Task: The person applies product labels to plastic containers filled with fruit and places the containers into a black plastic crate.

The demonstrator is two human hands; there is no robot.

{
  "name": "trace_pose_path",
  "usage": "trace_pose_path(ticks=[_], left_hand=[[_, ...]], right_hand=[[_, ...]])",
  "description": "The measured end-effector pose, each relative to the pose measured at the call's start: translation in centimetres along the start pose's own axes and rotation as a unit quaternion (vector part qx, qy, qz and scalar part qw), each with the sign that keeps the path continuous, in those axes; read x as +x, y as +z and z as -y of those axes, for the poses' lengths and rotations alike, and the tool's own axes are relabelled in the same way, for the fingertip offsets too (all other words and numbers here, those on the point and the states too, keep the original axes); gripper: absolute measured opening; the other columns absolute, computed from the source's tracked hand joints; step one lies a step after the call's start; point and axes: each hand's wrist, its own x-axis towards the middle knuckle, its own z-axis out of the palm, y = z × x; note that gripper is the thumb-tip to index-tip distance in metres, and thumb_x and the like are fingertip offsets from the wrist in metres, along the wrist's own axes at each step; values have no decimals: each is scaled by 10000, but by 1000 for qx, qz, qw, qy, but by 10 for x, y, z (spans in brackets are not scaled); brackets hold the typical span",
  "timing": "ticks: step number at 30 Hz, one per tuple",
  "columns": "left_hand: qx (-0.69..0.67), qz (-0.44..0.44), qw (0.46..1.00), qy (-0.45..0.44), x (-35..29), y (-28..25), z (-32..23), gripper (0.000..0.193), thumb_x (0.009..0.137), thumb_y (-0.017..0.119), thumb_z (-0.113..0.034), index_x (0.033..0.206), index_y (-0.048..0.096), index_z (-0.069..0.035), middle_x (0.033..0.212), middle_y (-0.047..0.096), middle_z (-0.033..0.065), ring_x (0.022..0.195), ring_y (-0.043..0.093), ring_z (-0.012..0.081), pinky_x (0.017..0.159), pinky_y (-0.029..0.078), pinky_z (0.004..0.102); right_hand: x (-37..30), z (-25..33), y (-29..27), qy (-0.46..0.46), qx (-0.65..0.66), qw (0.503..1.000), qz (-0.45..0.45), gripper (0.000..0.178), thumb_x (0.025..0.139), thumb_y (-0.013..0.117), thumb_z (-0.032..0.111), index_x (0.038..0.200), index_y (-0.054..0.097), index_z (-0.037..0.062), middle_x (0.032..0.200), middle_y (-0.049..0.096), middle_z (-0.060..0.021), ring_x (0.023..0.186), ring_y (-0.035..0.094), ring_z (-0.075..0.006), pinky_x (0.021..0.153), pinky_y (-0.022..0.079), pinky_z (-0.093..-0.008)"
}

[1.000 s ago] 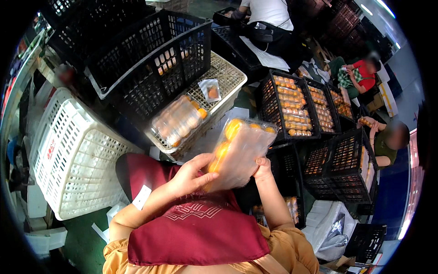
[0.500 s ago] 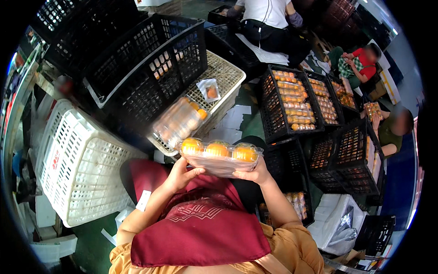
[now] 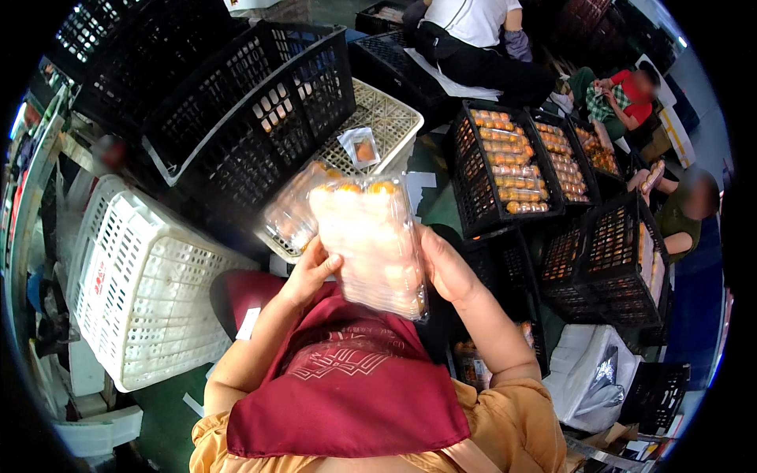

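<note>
Between my hands a clear plastic box of round orange fruit (image 3: 371,244) is tilted up, its broad side facing me and washed out by glare. Orange fruit shows along its far edge. My left hand (image 3: 311,272) grips the box's left side, with the thumb on the near face. Around its right edge closes my right hand (image 3: 448,268), fingers partly hidden behind the plastic. Just beyond, another clear fruit box (image 3: 288,213) lies on an upturned white crate (image 3: 406,118). A small white packet with an orange patch (image 3: 360,148) rests there too.
A big black crate (image 3: 260,118) stands on the white crate. At my left is a tall white basket (image 3: 158,292). Black crates of packed fruit (image 3: 505,169) stand at right, near a white foam box (image 3: 591,370). Co-workers sit beyond, one in a white shirt (image 3: 473,20).
The held box has turned from nearly level to tilted up, its broad face toward me, and shifted slightly left. My right hand has slid up along its side. The white-shirted co-worker has leaned right.
</note>
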Motion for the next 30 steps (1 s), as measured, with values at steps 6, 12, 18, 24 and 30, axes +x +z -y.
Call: trace_pose_path(ticks=[6,12,18,24,30], left_hand=[[-9,7,997,-73,11,0,-8,546,930,502,-306,1354,314,-17,1228,501,79,1071,512,153,895,435,297],[-34,3,993,-110,13,4,-14,546,939,476,-328,1339,337,16,1229,506,106,1091,515,167,915,433,307],[-14,-25,989,-146,14,7,-18,535,923,501,-369,1256,437,45,1105,578,102,967,567,157,825,467,292],[24,-77,981,-177,22,6,-28,494,900,556,-351,1113,523,94,933,618,101,766,592,128,645,479,249],[-46,-85,984,-151,21,19,-37,500,886,566,-374,1112,531,70,939,618,97,773,603,133,649,483,233]], right_hand=[[11,7,-9,26,59,997,-34,485,935,419,446,1249,475,81,1105,583,-51,989,571,-142,804,496,-326],[9,21,-1,44,77,995,-50,412,952,412,377,1199,500,60,1056,604,-86,950,590,-182,840,475,-347],[10,30,-14,85,78,993,-35,437,946,411,402,1191,502,51,1071,601,-102,942,589,-179,838,475,-335],[19,15,-35,67,146,982,-100,398,913,512,297,1221,503,44,1133,595,-82,1040,561,-190,901,452,-334],[23,-7,-71,80,192,974,-91,388,891,531,273,1188,521,23,1123,596,-90,1005,578,-202,881,465,-344]])
